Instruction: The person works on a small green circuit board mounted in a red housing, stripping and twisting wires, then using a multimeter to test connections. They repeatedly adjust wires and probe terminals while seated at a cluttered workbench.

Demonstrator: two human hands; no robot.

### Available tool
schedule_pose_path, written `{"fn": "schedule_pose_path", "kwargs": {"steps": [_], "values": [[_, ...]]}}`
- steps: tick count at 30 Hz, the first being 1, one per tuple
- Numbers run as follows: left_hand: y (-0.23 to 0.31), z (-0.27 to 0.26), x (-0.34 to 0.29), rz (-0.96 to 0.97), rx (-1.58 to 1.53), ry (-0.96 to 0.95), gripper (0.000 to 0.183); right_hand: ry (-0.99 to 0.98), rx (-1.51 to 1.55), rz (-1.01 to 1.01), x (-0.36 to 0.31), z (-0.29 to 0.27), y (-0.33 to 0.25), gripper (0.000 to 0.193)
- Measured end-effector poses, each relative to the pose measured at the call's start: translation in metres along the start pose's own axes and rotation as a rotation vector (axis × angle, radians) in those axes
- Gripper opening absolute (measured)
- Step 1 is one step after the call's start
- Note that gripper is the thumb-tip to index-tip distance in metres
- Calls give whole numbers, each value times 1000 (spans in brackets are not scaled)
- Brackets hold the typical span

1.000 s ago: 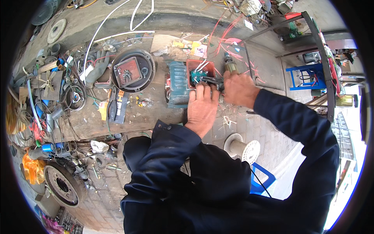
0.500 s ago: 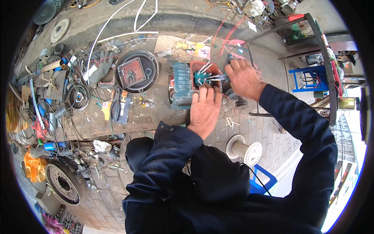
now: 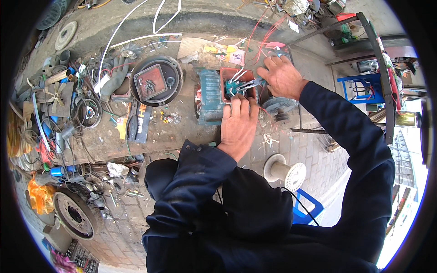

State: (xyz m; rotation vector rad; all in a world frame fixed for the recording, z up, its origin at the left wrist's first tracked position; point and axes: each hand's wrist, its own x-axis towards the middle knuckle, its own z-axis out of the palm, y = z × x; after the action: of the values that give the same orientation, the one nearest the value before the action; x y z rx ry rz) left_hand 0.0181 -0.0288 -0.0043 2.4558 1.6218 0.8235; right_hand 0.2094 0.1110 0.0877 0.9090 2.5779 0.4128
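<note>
A teal finned electric motor [image 3: 210, 96] sits on the work surface with its red terminal box [image 3: 223, 82] uncovered. White-sleeved wires [image 3: 239, 74] stand out of the box around a green terminal block [image 3: 232, 87]. My right hand [image 3: 286, 76] is closed around the handles of pliers [image 3: 248, 84], whose jaws reach into the box at the block. The fingers of my left hand [image 3: 237, 129] are bent over the near rim of the box, tips close to the block. Its thumb is hidden.
Left of the motor, a round dark cover [image 3: 176, 86] holds a red-rimmed lid [image 3: 152, 84] with small hardware. Black-handled pliers [image 3: 132, 122] and a grey glove [image 3: 117, 79] lie further left. A metal frame [image 3: 380, 63] stands right; a wire spool [image 3: 275, 168] stands below on the paving.
My right hand has shifted away from me and slightly left, and the pliers now slant up toward it instead of lying nearly level. My left hand stays at the box.
</note>
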Motion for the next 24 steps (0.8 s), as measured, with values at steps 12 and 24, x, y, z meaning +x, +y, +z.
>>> {"fn": "schedule_pose_path", "kwargs": {"steps": [12,24], "values": [[1,2,1,22,40,26,46,-428,275,509,-4,-57,-68,41],[-1,3,0,2,-15,32,53,-126,123,168,-9,-22,-25,40]]}}
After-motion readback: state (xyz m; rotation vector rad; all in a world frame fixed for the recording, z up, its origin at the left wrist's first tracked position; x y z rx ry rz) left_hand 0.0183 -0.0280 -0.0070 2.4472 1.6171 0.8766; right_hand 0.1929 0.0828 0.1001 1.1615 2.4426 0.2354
